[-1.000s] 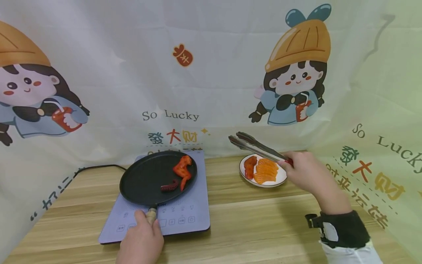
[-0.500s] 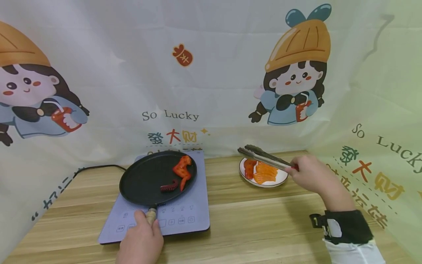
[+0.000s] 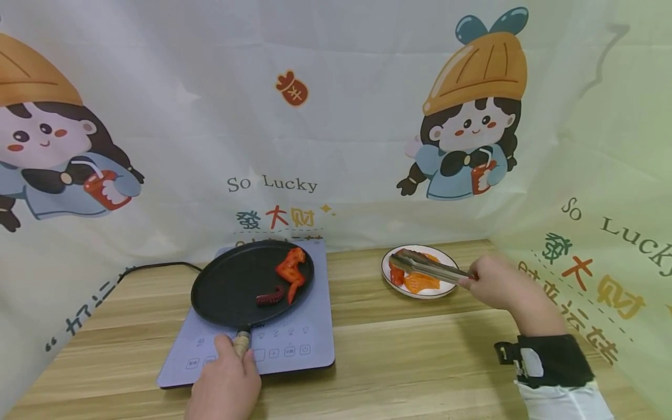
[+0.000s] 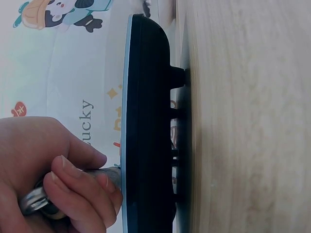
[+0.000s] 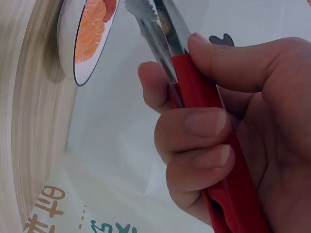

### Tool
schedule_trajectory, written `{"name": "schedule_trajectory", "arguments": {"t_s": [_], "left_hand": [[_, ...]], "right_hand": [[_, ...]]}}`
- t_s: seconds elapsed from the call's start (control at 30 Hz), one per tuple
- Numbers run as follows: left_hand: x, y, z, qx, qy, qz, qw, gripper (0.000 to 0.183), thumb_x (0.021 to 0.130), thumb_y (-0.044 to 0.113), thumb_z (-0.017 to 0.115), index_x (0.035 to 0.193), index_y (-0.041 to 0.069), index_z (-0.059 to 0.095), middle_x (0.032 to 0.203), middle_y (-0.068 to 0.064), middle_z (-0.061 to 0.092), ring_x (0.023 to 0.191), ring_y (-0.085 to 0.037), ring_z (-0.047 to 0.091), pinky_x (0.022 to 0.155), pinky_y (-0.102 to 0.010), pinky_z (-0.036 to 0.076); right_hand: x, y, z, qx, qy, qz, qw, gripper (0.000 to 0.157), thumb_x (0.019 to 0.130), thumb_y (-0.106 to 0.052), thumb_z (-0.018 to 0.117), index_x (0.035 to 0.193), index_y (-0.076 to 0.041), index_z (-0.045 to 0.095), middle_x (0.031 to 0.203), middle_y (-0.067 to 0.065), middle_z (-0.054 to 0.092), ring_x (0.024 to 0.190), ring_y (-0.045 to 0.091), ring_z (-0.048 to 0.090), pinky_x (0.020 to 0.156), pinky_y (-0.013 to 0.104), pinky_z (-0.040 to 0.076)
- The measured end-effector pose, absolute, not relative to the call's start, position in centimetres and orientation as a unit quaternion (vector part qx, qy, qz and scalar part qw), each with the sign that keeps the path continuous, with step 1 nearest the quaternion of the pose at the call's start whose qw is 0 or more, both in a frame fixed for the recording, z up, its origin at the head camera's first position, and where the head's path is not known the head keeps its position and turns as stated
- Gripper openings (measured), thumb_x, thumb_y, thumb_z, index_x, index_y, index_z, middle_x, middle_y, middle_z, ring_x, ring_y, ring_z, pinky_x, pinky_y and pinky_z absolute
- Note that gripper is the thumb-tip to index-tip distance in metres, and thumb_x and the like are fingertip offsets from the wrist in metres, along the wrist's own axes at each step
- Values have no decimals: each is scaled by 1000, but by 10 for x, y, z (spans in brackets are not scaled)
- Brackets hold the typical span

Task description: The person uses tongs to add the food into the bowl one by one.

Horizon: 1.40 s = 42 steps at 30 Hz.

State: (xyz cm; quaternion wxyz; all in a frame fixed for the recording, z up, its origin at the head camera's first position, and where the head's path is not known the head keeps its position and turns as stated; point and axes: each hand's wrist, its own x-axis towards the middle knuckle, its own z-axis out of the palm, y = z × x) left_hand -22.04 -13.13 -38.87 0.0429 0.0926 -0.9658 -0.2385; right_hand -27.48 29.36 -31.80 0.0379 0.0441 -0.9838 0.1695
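In the head view my left hand [image 3: 226, 379] grips the handle [image 3: 241, 343] of a black frying pan [image 3: 226, 286]. The left wrist view shows those fingers curled around it. A red chicken wing [image 3: 291, 271] and a dark red octopus tentacle [image 3: 270, 297] lie on the pan's right side. At the right, my right hand [image 3: 496, 283] holds metal tongs [image 3: 433, 269] by their red handle [image 5: 200, 92]. Their tips are over the white plate [image 3: 443, 289], overlapping a red piece of meat [image 3: 397, 276] and orange salmon slices [image 3: 422, 284]. The tongs partly hide this food.
The pan sits on a flat induction cooker [image 3: 321, 332], with a black cord [image 3: 163, 264] running off to the left. Both stand on a wooden table [image 3: 399, 361]. A printed cloth [image 3: 346, 116] hangs behind and along the sides.
My right hand has lowered the tongs from behind and above the plate until their tips overlap the food, shifting slightly right. The left hand and pan stay in place.
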Motion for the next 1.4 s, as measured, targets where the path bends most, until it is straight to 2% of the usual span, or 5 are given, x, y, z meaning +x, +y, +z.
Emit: {"name": "schedule_trajectory", "arguments": {"t_s": [0.63, 1.0, 1.33, 1.4], "left_hand": [[-219, -132, -387, 89, -966, -241, 34, 39, 98, 26, 47, 114, -5, 30, 65, -19, 53, 52, -29, 54, 45, -45, 42], [-218, -132, -386, 86, -965, -244, 38, 38, 98, 27, 47, 114, -4, 30, 65, -18, 53, 52, -29, 54, 44, -45, 41], [-217, -130, -386, 92, -963, -251, 32, 40, 99, 26, 46, 118, -5, 29, 64, -17, 53, 50, -27, 52, 42, -42, 40], [-217, -130, -385, 92, -963, -251, 31, 41, 99, 26, 46, 119, -5, 29, 64, -17, 53, 50, -27, 52, 42, -42, 40]], "right_hand": [[-277, 280, -323, -7, -984, 175, -12, 26, 94, -22, 60, 79, -1, 62, 66, 6, 48, 59, 20, 47, 52, 32, 37], [-267, 261, -313, -20, -985, 169, -35, 26, 93, -24, 62, 92, 2, 59, 63, 6, 50, 45, 15, 47, 41, 26, 38], [-264, 244, -316, -18, -983, 176, -46, 23, 91, -16, 65, 95, 6, 57, 56, 5, 48, 38, 14, 46, 38, 25, 38], [-264, 242, -316, -19, -983, 178, -45, 20, 91, -14, 64, 91, 5, 57, 54, 4, 48, 37, 13, 45, 38, 24, 38]]}}
